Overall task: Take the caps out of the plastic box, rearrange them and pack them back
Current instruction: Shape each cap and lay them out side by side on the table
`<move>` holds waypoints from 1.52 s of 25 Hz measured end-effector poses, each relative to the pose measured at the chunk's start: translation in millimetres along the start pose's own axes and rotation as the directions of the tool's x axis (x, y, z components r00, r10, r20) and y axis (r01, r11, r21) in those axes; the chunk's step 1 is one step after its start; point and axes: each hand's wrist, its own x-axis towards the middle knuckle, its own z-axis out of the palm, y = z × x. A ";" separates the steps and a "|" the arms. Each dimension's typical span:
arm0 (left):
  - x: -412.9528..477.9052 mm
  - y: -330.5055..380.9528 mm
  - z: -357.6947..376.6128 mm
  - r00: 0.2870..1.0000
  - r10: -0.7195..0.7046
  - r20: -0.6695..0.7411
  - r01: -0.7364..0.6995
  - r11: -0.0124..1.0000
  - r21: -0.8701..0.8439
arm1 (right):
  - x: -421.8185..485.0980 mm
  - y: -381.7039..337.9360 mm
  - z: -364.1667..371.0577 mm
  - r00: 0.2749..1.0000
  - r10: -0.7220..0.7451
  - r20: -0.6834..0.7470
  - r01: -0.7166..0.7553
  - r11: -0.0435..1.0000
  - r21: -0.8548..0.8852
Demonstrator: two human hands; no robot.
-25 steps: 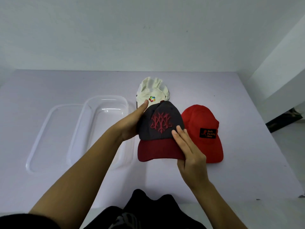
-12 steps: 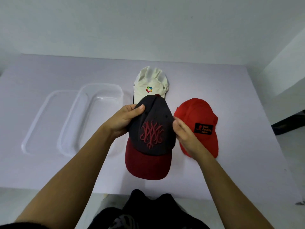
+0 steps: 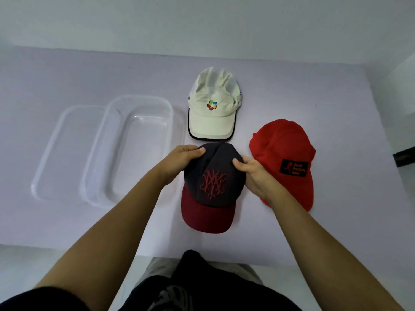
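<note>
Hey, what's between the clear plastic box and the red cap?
The head view shows the dark cap with the maroon brim between the plastic box and the red cap, held at its crown by the left hand and the right hand.

Left hand [image 3: 179, 160] and right hand [image 3: 256, 176]: thumbs show on the dark cap [image 3: 213, 182], the other fingers tucked behind its crown, out of sight. Cap's back and strap are hidden; can't tell if its brim touches the table. Right hand and forearm cover the red cap [image 3: 285, 149] at its lower left; patch text is small, barely readable. Both forearms are cut off at the bottom edge. Dark object [image 3: 404, 157] is cut off at the right edge, unidentifiable. Blurred dark clothing [image 3: 202, 288] at the bottom is cropped.
</note>
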 end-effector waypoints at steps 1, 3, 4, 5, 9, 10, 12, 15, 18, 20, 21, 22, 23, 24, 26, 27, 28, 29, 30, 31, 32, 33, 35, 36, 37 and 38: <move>5.2 -6.3 1.5 0.999 -0.035 -0.040 0.037 0.998 0.054 | 7.7 5.0 -2.4 0.999 0.031 -0.034 -0.033 0.998 -0.058; 17.4 -16.8 2.4 0.989 -0.089 -0.120 0.102 0.988 0.115 | 24.6 10.7 -4.4 0.994 0.076 -0.084 -0.090 0.981 -0.169; 21.9 -19.5 2.7 0.981 -0.104 -0.164 0.127 0.982 0.140 | 29.6 10.4 -2.9 0.989 0.089 -0.119 -0.113 0.969 -0.219; 24.5 -20.5 4.1 0.972 -0.107 -0.208 0.143 0.976 0.164 | 33.4 10.1 -1.8 0.983 0.085 -0.160 -0.126 0.956 -0.266; 34.4 -12.7 16.9 0.947 -0.098 -0.307 0.175 0.956 0.235 | 43.2 4.2 13.8 0.951 0.031 -0.308 -0.149 0.917 -0.369; 36.8 -12.3 20.5 0.946 -0.114 -0.302 0.187 0.956 0.226 | 45.3 5.1 18.3 0.944 0.036 -0.327 -0.166 0.910 -0.381; 40.5 -14.5 24.2 0.947 -0.154 -0.282 0.214 0.957 0.197 | 49.3 8.4 22.9 0.936 0.057 -0.348 -0.189 0.913 -0.361; 42.2 -15.1 21.7 0.941 -0.207 -0.269 0.259 0.950 0.175 | 51.4 8.7 17.3 0.910 0.114 -0.400 -0.246 0.922 -0.298; 46.2 -16.1 19.6 0.939 -0.230 -0.256 0.287 0.933 0.216 | 52.7 3.8 11.8 0.901 0.156 -0.404 -0.286 0.915 -0.284; 49.4 -17.8 19.5 0.940 -0.199 -0.276 0.274 0.923 0.269 | 55.6 3.5 9.8 0.898 0.204 -0.391 -0.324 0.907 -0.270; 50.8 -18.5 19.6 0.949 -0.144 -0.282 0.232 0.923 0.307 | 57.5 4.2 9.2 0.892 0.224 -0.392 -0.343 0.901 -0.264; 51.7 -18.4 19.7 0.958 -0.083 -0.275 0.178 0.923 0.341 | 59.0 5.2 9.2 0.889 0.222 -0.401 -0.348 0.896 -0.276; 51.9 -17.5 19.9 0.965 -0.031 -0.262 0.129 0.920 0.369 | 60.1 6.6 9.3 0.891 0.200 -0.409 -0.337 0.894 -0.297; 52.0 -16.8 20.2 0.968 0.002 -0.253 0.101 0.914 0.393 | 60.4 7.0 9.9 0.896 0.168 -0.410 -0.314 0.894 -0.320; 52.8 -19.1 20.7 0.964 0.014 -0.266 0.101 0.904 0.415 | 60.9 6.9 13.6 0.906 0.122 -0.406 -0.278 0.894 -0.351; 53.7 -21.6 21.2 0.958 0.009 -0.287 0.116 0.902 0.415 | 62.0 7.2 14.5 0.906 0.110 -0.408 -0.271 0.892 -0.361; 54.8 -23.9 21.8 0.951 0.006 -0.308 0.129 0.900 0.417 | 62.6 7.0 14.8 0.903 0.088 -0.421 -0.263 0.887 -0.379; 55.8 -25.2 22.7 0.946 0.006 -0.323 0.138 0.896 0.422 | 63.5 6.3 14.4 0.894 0.054 -0.445 -0.255 0.877 -0.406; 57.2 -25.4 22.9 0.943 0.013 -0.333 0.139 0.892 0.430 | 64.2 5.5 13.8 0.884 0.015 -0.468 -0.248 0.863 -0.440; 59.1 -25.3 22.3 0.941 0.024 -0.338 0.137 0.886 0.442 | 65.8 4.8 12.5 0.873 -0.003 -0.488 -0.256 0.849 -0.463; 60.7 -25.3 21.0 0.941 0.029 -0.338 0.137 0.878 0.458 | 66.6 4.9 12.0 0.863 0.000 -0.506 -0.279 0.834 -0.476; 62.2 -25.0 19.0 0.942 0.025 -0.334 0.145 0.869 0.474 | 67.0 4.9 12.7 0.854 0.012 -0.521 -0.307 0.818 -0.485; 65.1 -24.3 16.0 0.946 -0.014 -0.324 0.178 0.856 0.484 | 67.5 7.5 14.3 0.848 0.022 -0.530 -0.347 0.779 -0.522; 66.1 -24.8 14.8 0.946 -0.039 -0.323 0.200 0.854 0.481 | 67.5 9.0 14.6 0.851 0.008 -0.525 -0.344 0.762 -0.548; 66.4 -25.4 13.8 0.942 -0.060 -0.330 0.222 0.849 0.480 | 67.2 9.6 15.6 0.860 -0.018 -0.509 -0.327 0.747 -0.579; 66.7 -25.5 13.4 0.936 -0.075 -0.343 0.244 0.840 0.484 | 67.2 9.4 16.4 0.875 -0.046 -0.482 -0.303 0.726 -0.618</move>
